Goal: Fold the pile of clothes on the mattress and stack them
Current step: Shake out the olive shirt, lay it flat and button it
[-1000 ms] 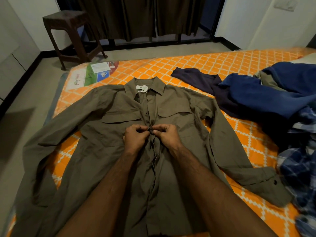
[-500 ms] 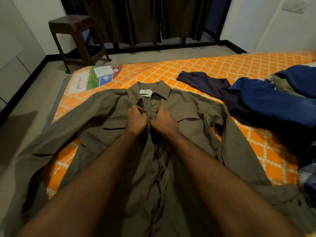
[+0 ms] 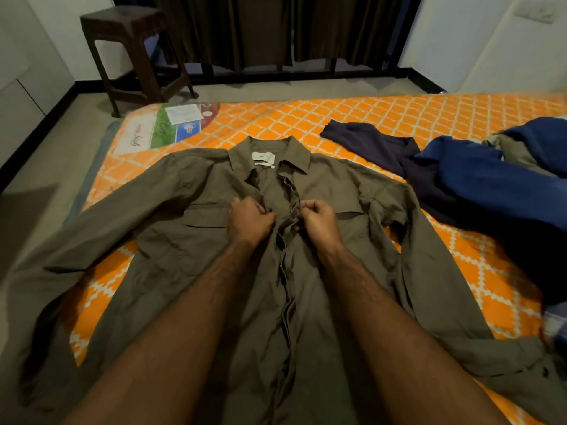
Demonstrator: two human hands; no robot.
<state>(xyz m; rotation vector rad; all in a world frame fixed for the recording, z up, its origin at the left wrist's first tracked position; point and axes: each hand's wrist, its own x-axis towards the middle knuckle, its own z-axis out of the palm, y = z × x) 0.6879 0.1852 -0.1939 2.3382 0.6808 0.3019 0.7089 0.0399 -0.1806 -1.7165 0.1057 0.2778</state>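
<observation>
One olive shirt (image 3: 190, 240) lies face up across the centre of the frame on the orange patterned mattress (image 3: 383, 118), collar toward the top, both sleeves spread to lower left and lower right. One white label shows inside the collar. Two chest pocket flaps are visible, one to each side of the front opening.

Two hands are in view, both at chest height on the shirt front. The left hand (image 3: 248, 220) has its fingers curled tight, pinching the left front edge beside a dark button (image 3: 271, 210). The right hand (image 3: 319, 222) has its fingers curled likewise, pinching the right placket edge. The two hands are near each other, a narrow strip of open placket between them.

At right of the frame lies a loose pile of clothes (image 3: 491, 185): one dark navy garment and at least two blue ones; the exact count cannot be told.

Upper left: one dark wooden stool (image 3: 132, 53) on the floor. Top centre: dark curtains (image 3: 260, 29).
</observation>
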